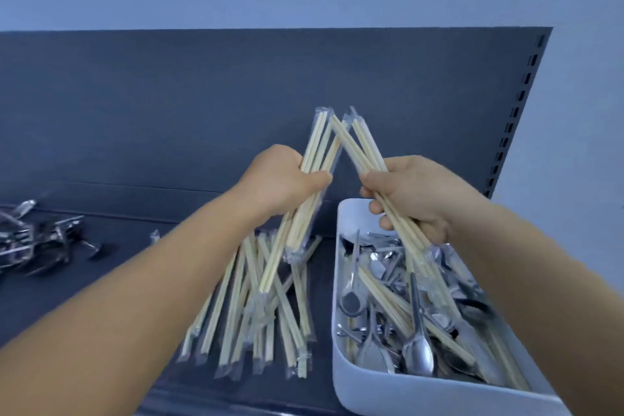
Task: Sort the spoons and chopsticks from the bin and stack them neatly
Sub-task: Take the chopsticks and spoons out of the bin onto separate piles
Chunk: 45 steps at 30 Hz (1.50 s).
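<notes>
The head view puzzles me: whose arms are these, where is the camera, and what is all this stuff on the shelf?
There is no machine here. A person wears a wide-angle camera on the head, looking forward and down, so the two bare arms reaching in are their own.

The left hand grips a bundle of wrapped chopsticks. The right hand grips a second bundle, and the two bundles cross at their upper ends.

Below on the right stands a white bin still holding a jumble of metal spoons and more chopsticks. On the dark shelf, beside the bin, lies a loose pile of sorted chopsticks. At the far left lies a heap of wrapped spoons, blurred in this view.
</notes>
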### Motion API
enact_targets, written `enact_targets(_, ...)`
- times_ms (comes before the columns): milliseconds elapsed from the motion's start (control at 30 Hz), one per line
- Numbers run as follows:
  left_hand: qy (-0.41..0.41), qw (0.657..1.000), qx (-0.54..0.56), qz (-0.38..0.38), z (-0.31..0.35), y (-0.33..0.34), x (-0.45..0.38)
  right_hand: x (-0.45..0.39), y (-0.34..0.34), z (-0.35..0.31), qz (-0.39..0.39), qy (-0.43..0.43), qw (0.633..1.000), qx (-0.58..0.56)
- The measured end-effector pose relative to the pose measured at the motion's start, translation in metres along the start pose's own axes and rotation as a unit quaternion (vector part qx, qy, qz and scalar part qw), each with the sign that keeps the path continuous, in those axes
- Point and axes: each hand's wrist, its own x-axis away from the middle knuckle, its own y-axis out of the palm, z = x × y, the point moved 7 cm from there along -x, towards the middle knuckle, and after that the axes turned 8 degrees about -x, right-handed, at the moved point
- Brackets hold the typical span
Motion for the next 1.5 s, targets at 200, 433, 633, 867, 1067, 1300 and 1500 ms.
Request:
enact_targets(200, -0.08, 0.994, -0.066, -0.022, -0.091, -0.016, 0.016, -0.024, 0.093, 0.019, -0.047, 0.084, 0.994, 0.055)
enact_targets(433, -0.074, 0.99, -0.103, -0.067, -0.133, 0.023, 0.015, -0.033, 0.122, 0.049, -0.028, 0.076, 0.966, 0.244)
enact_targets(633, -0.034, 0.971, -0.201, -0.123, -0.147, 0.05, 0.015, -0.025, 0.11, 0.056, -0.015, 0.063, 0.946, 0.316)
enact_targets(867, 0.075, 0.964, -0.229, -0.115, -0.106, 0.061, 0.029, -0.004, 0.101, 0.052, -0.023, -0.005, 0.934, 0.358)
enact_targets(1067, 0.189, 0.959, -0.2, -0.065, -0.032, 0.057, 0.042, 0.006, 0.052, 0.043, 0.002, -0.063, 0.914, 0.4)
enact_targets(1300, 0.25, 0.93, -0.234, -0.137, 0.028, 0.101, 0.057, 0.018, -0.023, 0.062, 0.042, -0.011, 0.918, 0.393)
enact_targets(1500, 0.223, 0.899, -0.329, -0.185, 0.032, 0.148, 0.059, 0.024, -0.053, 0.091, 0.018, 0.037, 0.907, 0.418)
